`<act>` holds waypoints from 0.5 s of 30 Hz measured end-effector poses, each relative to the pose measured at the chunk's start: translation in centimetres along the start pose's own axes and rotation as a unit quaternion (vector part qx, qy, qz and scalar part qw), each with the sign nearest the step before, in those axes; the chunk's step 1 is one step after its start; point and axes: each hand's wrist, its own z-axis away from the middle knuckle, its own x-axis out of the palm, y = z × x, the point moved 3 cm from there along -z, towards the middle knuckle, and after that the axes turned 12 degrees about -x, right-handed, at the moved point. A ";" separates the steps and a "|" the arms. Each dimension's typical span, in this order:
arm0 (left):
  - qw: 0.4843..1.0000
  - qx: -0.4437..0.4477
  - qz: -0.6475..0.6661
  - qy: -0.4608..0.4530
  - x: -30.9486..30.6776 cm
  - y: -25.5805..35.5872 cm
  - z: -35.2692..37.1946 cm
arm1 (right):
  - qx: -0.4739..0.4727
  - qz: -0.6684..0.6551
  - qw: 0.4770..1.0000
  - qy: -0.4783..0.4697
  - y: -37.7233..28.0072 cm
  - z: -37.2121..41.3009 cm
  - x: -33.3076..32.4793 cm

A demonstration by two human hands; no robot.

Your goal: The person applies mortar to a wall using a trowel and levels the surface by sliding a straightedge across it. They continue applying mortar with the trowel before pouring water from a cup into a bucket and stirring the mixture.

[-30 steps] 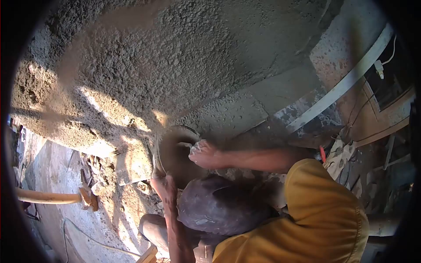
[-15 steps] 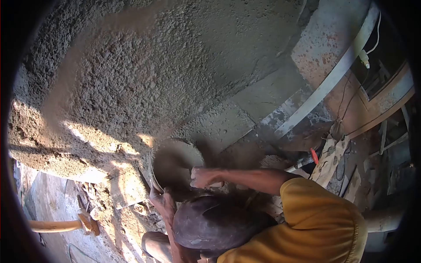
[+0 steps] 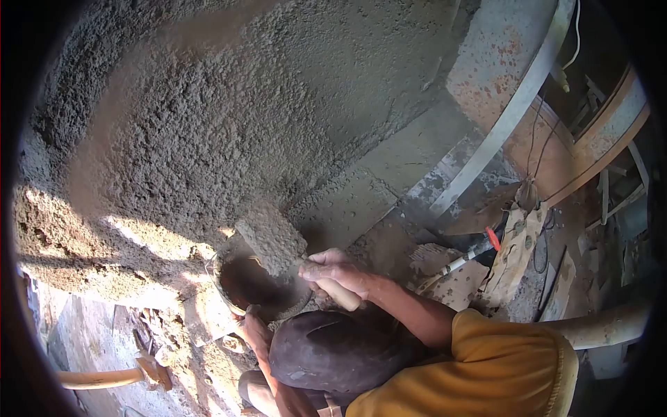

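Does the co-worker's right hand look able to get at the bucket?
Probably yes: the right hand holds a loaded trowel beside the bucket, and the left hand at its rim leaves room.

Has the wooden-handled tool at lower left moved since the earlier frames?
No. Judged against the rubble near its head, the wooden-handled tool lies in about the same place; both shift together in the picture, which suggests camera motion.
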 end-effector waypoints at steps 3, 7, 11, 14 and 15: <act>0.990 -0.090 0.109 0.025 -0.4 1.5 -0.5 | -0.062 -0.102 0.991 0.065 -3.6 0.3 -0.8; 0.977 -0.123 0.167 0.045 0.4 9.8 3.8 | -0.181 -0.106 0.963 0.171 -6.8 0.5 -5.5; 0.975 -0.087 0.196 0.055 -2.2 8.0 0.6 | -0.241 -0.070 0.917 0.311 -8.6 1.1 -12.8; 0.985 -0.099 0.138 0.041 -4.9 7.8 -0.8 | -0.275 -0.101 0.882 0.369 -8.7 1.4 -19.3; 0.989 -0.093 0.107 0.041 -5.4 8.3 -1.3 | -0.283 -0.109 0.870 0.389 -9.0 1.6 -21.2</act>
